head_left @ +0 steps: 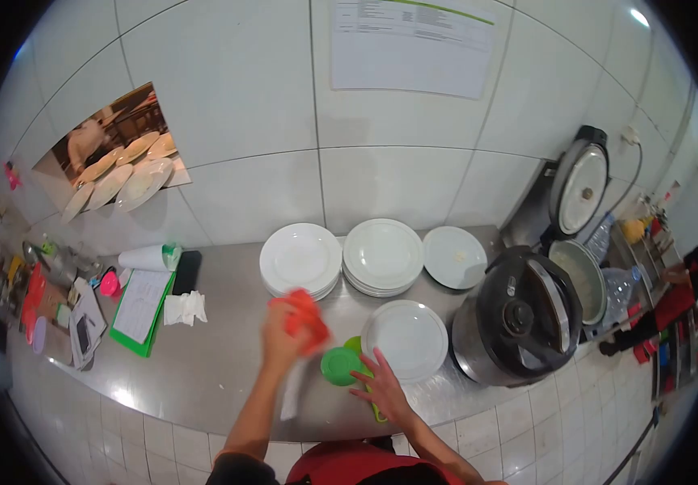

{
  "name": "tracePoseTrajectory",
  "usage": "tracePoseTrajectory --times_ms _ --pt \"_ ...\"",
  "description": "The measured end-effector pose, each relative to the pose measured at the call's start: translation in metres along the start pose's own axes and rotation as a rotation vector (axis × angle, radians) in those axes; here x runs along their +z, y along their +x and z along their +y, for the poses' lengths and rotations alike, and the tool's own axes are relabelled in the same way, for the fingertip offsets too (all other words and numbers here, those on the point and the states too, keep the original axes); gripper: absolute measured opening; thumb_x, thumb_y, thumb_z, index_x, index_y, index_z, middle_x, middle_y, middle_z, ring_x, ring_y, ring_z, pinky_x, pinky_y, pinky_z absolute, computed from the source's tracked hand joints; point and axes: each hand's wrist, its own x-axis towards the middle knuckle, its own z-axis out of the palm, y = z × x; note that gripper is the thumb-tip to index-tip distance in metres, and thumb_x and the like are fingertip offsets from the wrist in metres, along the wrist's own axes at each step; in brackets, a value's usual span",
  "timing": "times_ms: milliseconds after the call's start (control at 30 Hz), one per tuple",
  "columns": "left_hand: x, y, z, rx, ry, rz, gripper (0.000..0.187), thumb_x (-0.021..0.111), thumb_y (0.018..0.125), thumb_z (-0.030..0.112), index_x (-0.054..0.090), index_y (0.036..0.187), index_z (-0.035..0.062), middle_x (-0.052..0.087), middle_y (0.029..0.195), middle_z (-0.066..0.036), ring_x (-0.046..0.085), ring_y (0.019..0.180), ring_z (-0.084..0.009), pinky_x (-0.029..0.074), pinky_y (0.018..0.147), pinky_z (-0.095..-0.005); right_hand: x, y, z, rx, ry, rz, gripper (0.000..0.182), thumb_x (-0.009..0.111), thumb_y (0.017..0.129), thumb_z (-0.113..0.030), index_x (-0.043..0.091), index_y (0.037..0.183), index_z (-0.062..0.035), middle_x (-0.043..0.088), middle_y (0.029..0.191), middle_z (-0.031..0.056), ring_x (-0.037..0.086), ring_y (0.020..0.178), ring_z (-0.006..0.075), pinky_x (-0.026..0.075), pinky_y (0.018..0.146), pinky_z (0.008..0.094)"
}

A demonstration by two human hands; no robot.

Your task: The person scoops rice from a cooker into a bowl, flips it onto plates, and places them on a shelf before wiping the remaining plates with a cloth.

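Note:
A red object, blurred and perhaps a cloth or bowl [307,322], is in my left hand [283,335], just in front of the left stack of white plates [300,257]. My right hand [383,390] has its fingers spread at the green cup or bowl [339,366] and a light-green handle [378,411]; whether it touches them is hard to tell. Right beside that hand lies a white plate [405,341]. Behind are a second plate stack [383,253] and a plate with small bits on it [454,257].
A closed black rice cooker [515,317] stands on the right, with an open cooker [579,275] behind it. On the left of the steel counter [219,356] are a green clipboard [140,309], crumpled white tissue [185,308] and papers. Another person [664,303] is at far right.

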Motion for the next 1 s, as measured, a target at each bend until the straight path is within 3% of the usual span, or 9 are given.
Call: tracePoseTrajectory --times_ms 67,100,233,300,433,533,567,700,1000 --pt "0.016 -0.018 0.044 0.159 -0.050 -0.395 0.037 0.072 0.069 0.020 0.055 0.099 0.0081 0.055 0.104 -0.009 0.058 0.084 -0.0208 0.046 0.073 -0.0312 0.003 0.025 -0.008 0.088 0.129 -0.034 0.052 0.048 0.091 -0.030 0.029 0.133 -0.0054 0.042 0.130 0.0084 0.042 0.117 0.0197 0.035 0.098 0.0381" --pt "0.014 -0.015 0.062 -0.069 -0.240 -0.560 0.035 0.069 0.074 0.021 0.056 0.104 0.0098 0.056 0.106 -0.008 0.057 0.080 -0.0172 0.046 0.068 -0.0283 -0.001 0.038 -0.009 0.148 0.261 -0.053 0.056 0.046 0.091 -0.033 0.025 0.134 -0.0056 0.038 0.133 0.0081 0.038 0.122 0.0205 0.031 0.102 0.0399" --pt "0.023 0.046 -0.061 -0.272 0.057 -0.048 0.023 0.062 0.077 0.015 0.060 0.097 0.0046 0.056 0.102 -0.015 0.054 0.086 -0.0235 0.047 0.069 -0.0332 -0.053 0.080 -0.018 0.231 0.312 -0.151 0.051 0.054 0.087 -0.030 0.034 0.130 -0.0098 0.043 0.127 0.0096 0.045 0.115 0.0201 0.037 0.097 0.0382" --pt "0.028 0.078 -0.139 -0.237 0.290 0.254 0.028 0.058 0.079 0.014 0.056 0.103 0.0015 0.055 0.099 -0.018 0.053 0.090 -0.0288 0.044 0.075 -0.0374 -0.035 0.112 -0.040 -0.097 0.053 -0.200 0.046 0.056 0.085 -0.024 0.038 0.125 -0.0065 0.049 0.121 0.0111 0.050 0.110 0.0215 0.041 0.093 0.0368" --pt "0.045 0.112 -0.210 -0.206 0.457 0.276 0.033 0.054 0.080 0.012 0.052 0.110 0.0003 0.054 0.099 -0.019 0.050 0.094 -0.0339 0.040 0.081 -0.0422 0.048 0.221 -0.072 -0.606 -0.827 -0.172 0.038 0.056 0.081 -0.017 0.048 0.116 -0.0035 0.057 0.108 0.0119 0.058 0.098 0.0267 0.046 0.085 0.0361" --pt "0.073 0.114 -0.222 -0.189 0.274 0.463 0.034 0.051 0.080 0.010 0.051 0.113 0.0015 0.054 0.101 -0.019 0.049 0.095 -0.0360 0.039 0.081 -0.0437 0.035 0.334 -0.002 -0.598 -1.586 -0.185 0.034 0.058 0.075 -0.016 0.056 0.107 -0.0051 0.058 0.106 0.0123 0.059 0.093 0.0285 0.047 0.080 0.0375" --pt "0.075 0.111 -0.218 -0.132 0.206 0.486 0.035 0.050 0.081 0.009 0.049 0.115 0.0017 0.053 0.101 -0.019 0.049 0.095 -0.0365 0.039 0.082 -0.0434 0.038 0.346 0.030 -0.923 -1.639 -0.209 0.033 0.059 0.069 -0.016 0.060 0.102 -0.0087 0.059 0.102 0.0111 0.058 0.088 0.0303 0.046 0.075 0.0391" --pt "0.063 0.111 -0.199 -0.172 0.143 0.422 0.036 0.046 0.083 0.008 0.047 0.118 0.0020 0.052 0.103 -0.019 0.047 0.099 -0.0367 0.038 0.084 -0.0424 0.074 0.383 0.039 -1.006 -1.576 -0.527 0.038 0.061 0.066 -0.018 0.059 0.103 -0.0117 0.058 0.098 0.0077 0.057 0.086 0.0286 0.045 0.072 0.0391" --pt "0.073 0.123 -0.181 -0.309 0.090 0.545 0.032 0.044 0.084 0.003 0.046 0.116 0.0020 0.049 0.104 -0.018 0.047 0.097 -0.0357 0.038 0.084 -0.0418 0.043 0.362 -0.004 -0.659 -2.214 0.267 0.028 0.062 0.068 -0.017 0.053 0.090 -0.0036 0.057 0.086 0.0142 0.060 0.072 0.0296 0.048 0.054 0.0413"
